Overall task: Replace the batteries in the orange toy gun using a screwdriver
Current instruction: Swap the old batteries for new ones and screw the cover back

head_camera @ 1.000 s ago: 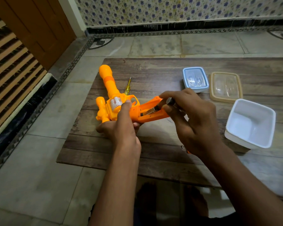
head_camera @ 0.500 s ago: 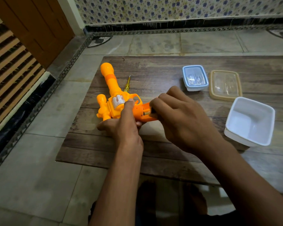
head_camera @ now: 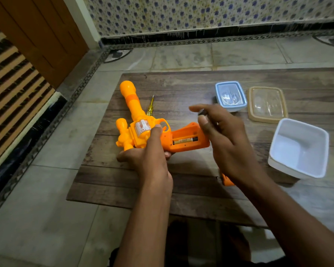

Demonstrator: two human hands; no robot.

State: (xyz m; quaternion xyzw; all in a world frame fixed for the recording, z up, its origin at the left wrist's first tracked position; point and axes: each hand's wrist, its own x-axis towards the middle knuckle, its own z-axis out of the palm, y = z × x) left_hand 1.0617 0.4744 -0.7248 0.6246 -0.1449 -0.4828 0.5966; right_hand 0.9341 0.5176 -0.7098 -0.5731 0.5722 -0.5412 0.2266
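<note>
White tub (head_camera: 299,149) at 3 o'clock, nothing visible inside. Blue-lidded box (head_camera: 230,96) and beige lid (head_camera: 267,104) at 1 o'clock; contents cannot be told through the lids. Toy gun (head_camera: 143,128) lies centre-left on the wooden board (head_camera: 181,87), grip compartment open, one battery (head_camera: 184,140) seated. Left hand (head_camera: 148,157) grips its body. Right hand (head_camera: 224,135) pinches a small dark object (unidentifiable). Screwdriver (head_camera: 150,106) lies at 11 o'clock beside the barrel. Orange piece (head_camera: 227,180) partly hidden under the right wrist.
</note>
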